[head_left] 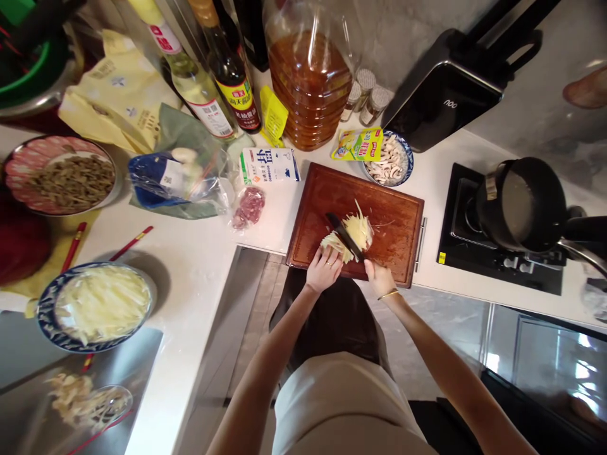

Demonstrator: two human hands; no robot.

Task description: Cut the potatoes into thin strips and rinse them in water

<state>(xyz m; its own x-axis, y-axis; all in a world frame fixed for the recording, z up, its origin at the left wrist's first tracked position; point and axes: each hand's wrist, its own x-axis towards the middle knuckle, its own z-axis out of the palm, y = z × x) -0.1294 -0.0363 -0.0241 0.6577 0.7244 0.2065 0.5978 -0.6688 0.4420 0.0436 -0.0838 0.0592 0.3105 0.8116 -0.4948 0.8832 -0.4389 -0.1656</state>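
A dark-bladed kitchen knife [345,234] is in my right hand [380,278], whose fingers are wrapped round its handle. My left hand [324,270] rests with bent fingers on pale vegetable slices [336,244], gripping them just left of the blade. On the blade's other side lies a small heap of pale shreds [359,229]. All of this is on a reddish-brown wooden cutting board [398,221] near the counter's front edge. My left fingertips are partly lost among the slices.
Right of the board, a black pot [519,202] stands on the stove [450,240]. Behind are sliced mushrooms in a bowl [396,161], a knife block [441,95] and a large oil jug [308,82]. Wrapped meat [250,207] lies left; farther left sits a bowl of pale strips [102,300].
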